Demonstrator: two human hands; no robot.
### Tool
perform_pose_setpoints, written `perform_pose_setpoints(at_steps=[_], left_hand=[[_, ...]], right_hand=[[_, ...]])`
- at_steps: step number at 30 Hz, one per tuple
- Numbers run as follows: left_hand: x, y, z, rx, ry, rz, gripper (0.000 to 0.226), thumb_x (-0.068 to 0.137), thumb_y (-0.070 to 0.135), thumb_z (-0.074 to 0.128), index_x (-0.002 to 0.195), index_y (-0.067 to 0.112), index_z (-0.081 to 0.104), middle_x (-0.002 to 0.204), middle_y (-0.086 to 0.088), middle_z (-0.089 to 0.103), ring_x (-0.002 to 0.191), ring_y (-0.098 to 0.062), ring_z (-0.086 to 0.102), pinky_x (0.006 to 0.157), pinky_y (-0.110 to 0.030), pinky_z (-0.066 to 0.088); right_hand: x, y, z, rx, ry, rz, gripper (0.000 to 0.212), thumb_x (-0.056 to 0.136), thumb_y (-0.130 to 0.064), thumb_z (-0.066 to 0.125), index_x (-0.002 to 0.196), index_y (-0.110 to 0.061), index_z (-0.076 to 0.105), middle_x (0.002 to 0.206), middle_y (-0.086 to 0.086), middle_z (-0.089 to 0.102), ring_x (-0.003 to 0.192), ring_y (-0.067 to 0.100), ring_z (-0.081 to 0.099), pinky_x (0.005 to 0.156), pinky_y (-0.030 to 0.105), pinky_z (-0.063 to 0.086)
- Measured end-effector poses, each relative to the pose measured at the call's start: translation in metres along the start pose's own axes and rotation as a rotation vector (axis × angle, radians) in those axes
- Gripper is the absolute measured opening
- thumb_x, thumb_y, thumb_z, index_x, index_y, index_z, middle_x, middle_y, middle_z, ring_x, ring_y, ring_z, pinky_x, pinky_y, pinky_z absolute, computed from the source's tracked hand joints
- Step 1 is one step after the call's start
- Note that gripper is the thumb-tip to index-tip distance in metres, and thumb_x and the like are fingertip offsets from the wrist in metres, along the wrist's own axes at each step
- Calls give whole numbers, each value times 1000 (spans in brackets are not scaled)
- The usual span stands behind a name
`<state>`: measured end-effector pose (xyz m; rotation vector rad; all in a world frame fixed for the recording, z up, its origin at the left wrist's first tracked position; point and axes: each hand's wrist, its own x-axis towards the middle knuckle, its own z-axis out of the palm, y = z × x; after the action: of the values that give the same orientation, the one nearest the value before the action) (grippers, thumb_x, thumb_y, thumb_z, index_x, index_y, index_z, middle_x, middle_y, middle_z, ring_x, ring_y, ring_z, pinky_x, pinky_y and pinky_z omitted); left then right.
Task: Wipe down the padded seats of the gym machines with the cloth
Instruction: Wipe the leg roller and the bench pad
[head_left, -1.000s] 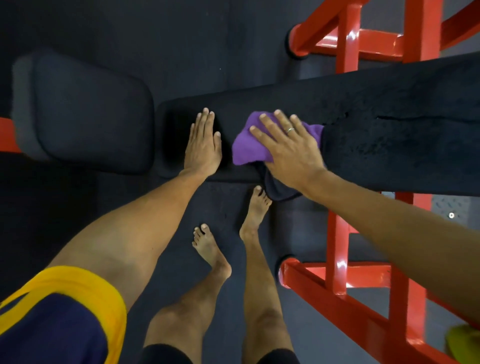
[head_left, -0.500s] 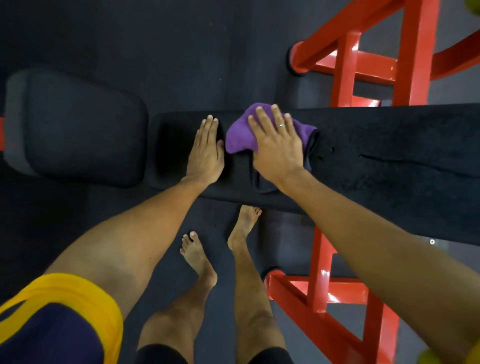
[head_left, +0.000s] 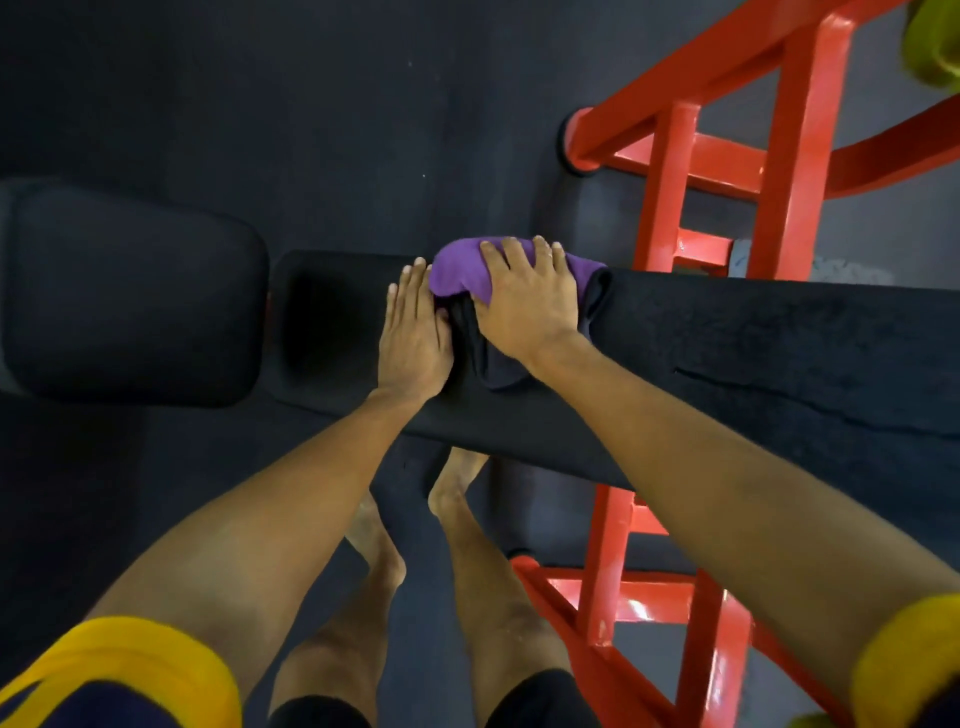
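Note:
A long black padded bench (head_left: 753, 364) runs across the view on a red frame. A purple and dark cloth (head_left: 460, 270) lies bunched near the bench's far edge, and my right hand (head_left: 524, 304) presses flat on top of it, fingers spread over the purple part. My left hand (head_left: 413, 338) rests flat on the pad right beside the cloth, its thumb side touching the dark folds. The dark end of the cloth hangs toward the near side under my right wrist.
A separate black padded seat (head_left: 130, 301) sits just left of the bench. The red steel frame (head_left: 779, 171) rises behind the bench and continues below it at lower right. My bare feet (head_left: 457, 483) stand on the dark rubber floor under the near edge.
My right hand has slid the cloth away from me toward the bench's far edge. The left hand has stayed flat on the pad, now touching the cloth.

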<state>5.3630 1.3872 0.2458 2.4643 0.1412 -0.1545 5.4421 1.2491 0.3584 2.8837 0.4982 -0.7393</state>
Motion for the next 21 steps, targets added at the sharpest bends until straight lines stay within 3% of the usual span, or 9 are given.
perform_pose_setpoints(at_steps=[3, 7, 11, 15, 21], left_hand=[[0, 9, 0, -22, 17, -48, 55, 106, 19, 32, 158, 2, 22, 167, -13, 20, 156, -23, 11, 128, -39, 6], [13, 24, -1, -70, 29, -68, 54, 107, 21, 31, 157, 3, 26, 166, -11, 24, 155, -21, 14, 128, -35, 4], [25, 39, 10, -105, 52, -93, 55, 107, 28, 23, 156, 4, 31, 163, -11, 31, 154, -21, 19, 128, -41, 8], [24, 33, 16, -137, 85, -128, 54, 107, 32, 23, 151, 4, 38, 158, -14, 39, 152, -24, 27, 127, -44, 13], [24, 37, 14, -89, 117, -108, 52, 105, 24, 29, 154, 7, 36, 162, -8, 34, 153, -21, 23, 127, -43, 11]], right_hand=[[-2, 25, -12, 24, -2, 56, 66, 99, -51, 50, 154, -15, 40, 153, 13, 47, 137, 43, 45, 119, 52, 32], [-31, 61, -18, -5, 102, 42, 68, 93, -54, 56, 149, -16, 48, 145, 11, 56, 124, 43, 57, 107, 52, 44], [-2, 37, -20, -38, -31, 51, 67, 97, -61, 42, 148, -17, 45, 141, 11, 56, 118, 43, 57, 95, 47, 44], [45, 13, -22, 24, -155, -18, 60, 98, -62, 41, 137, -17, 53, 128, 8, 64, 111, 34, 63, 78, 39, 37], [-11, 84, -36, -6, -103, -28, 67, 95, -62, 49, 148, -22, 45, 137, 4, 58, 115, 35, 61, 85, 41, 45]])
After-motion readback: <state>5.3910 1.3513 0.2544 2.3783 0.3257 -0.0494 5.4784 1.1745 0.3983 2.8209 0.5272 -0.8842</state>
